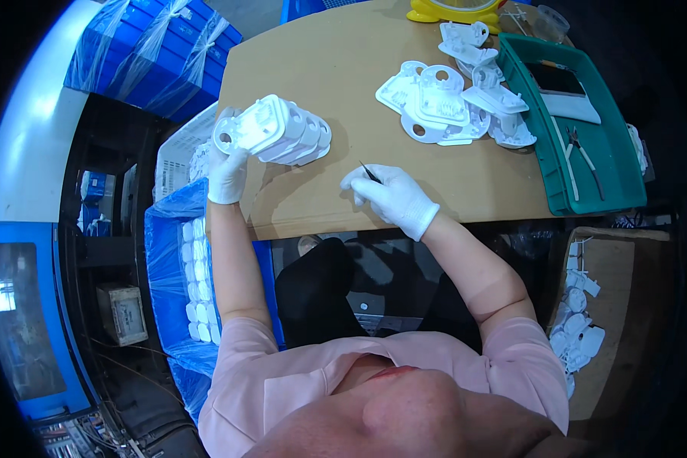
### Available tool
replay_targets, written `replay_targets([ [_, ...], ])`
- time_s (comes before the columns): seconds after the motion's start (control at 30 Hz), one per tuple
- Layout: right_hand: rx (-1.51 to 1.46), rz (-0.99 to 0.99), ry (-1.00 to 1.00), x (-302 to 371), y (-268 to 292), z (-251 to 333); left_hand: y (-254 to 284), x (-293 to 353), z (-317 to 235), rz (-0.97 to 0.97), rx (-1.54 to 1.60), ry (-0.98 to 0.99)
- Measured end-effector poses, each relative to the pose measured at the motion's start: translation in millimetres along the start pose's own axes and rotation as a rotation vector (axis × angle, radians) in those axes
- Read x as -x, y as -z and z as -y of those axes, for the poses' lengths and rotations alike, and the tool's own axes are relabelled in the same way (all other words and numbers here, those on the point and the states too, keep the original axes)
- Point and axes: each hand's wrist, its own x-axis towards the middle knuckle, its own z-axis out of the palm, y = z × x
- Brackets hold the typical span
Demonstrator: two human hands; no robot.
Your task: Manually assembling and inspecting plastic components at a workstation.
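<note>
My left hand (227, 172), in a white glove, is closed on the left end of a row of white plastic parts (282, 130). The parts are nested close together, each with a rounded plate and a round hole at one end. Some of my left fingers are hidden behind them. My right hand (393, 195), also gloved, hovers over the near part of the table and pinches a slim dark pointed tool (371, 173). Its tip points up and left, apart from the parts; its exact kind is unclear.
A loose pile of similar white parts (443, 103) lies at the far right of the brown table (313, 46). Beside it a green tray (553, 179) holds cutting pliers (580, 156). At left a blue-lined crate (164, 259) contains stacked white parts. A box (618, 305) with white scraps stands lower right.
</note>
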Motion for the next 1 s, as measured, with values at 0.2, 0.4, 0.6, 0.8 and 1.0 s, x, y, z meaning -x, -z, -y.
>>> replay_targets([
  [0.2, -0.067, -0.084, 0.050, 2, 8, -5, -18, 8, -21, -0.222, -0.137, -0.303],
  [0.4, -0.403, -0.303, 0.018, 15, 26, -2, -106, 22, -26, -0.385, -0.672, -0.674],
  [0.6, -0.812, -0.469, 0.032, 21, 38, -9, -204, -46, 47, 0.008, -0.644, -0.099],
  [0.8, -0.879, -0.560, 0.046, 23, 56, -21, -278, -94, 60, 0.057, -1.053, 0.197],
  [1.0, -0.863, -0.532, 0.046, 25, 60, -14, -257, -76, 67, -0.251, -0.779, -0.186],
])
